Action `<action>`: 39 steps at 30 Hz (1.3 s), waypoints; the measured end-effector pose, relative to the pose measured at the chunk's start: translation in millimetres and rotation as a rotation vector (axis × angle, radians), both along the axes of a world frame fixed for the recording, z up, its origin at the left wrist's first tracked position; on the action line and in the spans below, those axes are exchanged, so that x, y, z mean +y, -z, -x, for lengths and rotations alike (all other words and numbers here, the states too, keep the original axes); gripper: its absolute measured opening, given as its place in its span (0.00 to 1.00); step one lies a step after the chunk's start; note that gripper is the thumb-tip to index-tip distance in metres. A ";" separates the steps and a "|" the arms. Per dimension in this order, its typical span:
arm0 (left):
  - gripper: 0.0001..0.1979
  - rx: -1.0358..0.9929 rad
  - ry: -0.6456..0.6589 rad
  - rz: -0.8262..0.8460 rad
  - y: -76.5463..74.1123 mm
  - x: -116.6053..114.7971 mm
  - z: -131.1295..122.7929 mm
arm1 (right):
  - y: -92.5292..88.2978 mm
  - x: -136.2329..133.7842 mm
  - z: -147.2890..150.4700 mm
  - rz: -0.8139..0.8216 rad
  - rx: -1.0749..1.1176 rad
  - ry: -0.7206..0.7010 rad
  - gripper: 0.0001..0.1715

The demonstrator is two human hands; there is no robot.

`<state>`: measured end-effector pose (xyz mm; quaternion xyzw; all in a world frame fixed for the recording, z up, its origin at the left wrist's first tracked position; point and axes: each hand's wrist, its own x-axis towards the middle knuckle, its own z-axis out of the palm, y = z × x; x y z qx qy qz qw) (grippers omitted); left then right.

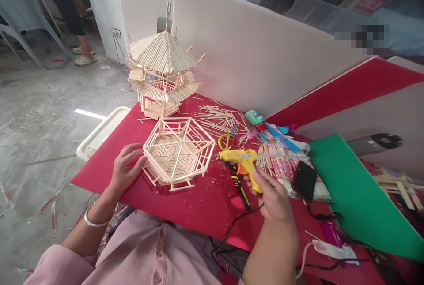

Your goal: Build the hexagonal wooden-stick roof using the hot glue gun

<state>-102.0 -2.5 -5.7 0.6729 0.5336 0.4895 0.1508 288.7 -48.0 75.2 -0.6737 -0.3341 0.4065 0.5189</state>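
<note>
My right hand (271, 192) is closed around the handle of a yellow hot glue gun (243, 157), its nozzle pointing left. A clear glue stick (281, 155) juts from the gun's back. On the left, my left hand (129, 166) has its thumb and curved fingers at the left corner of a hexagonal frame of thin wooden sticks (183, 140), steadying it. This frame has a slatted base and crossing bars on top. Behind it stands a tiered stick pavilion (162, 55) with a sloped roof. Under the gun lie black-and-yellow pliers (243, 192).
Loose sticks (218, 117), yellow-handled scissors (224, 141), packets of sticks (281, 166) and a black phone (304, 180) lie on the red tabletop (198, 208). A green board (364, 196) is at right. White panels (232, 46) rise behind. Another person's legs (77, 33) show far left.
</note>
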 end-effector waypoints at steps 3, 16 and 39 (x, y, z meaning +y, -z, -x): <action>0.12 -0.018 0.004 -0.029 2.1 0.7 0.1 | -4.7 19.6 9.5 -0.107 -0.014 0.020 0.32; 0.09 -0.042 0.084 -0.038 -2.8 -2.9 -0.6 | -57.8 85.5 71.1 -0.402 -0.879 -0.352 0.26; 0.19 -0.174 0.174 0.138 -0.9 -4.1 0.3 | -8.0 191.0 39.3 -0.198 -0.536 -0.606 0.26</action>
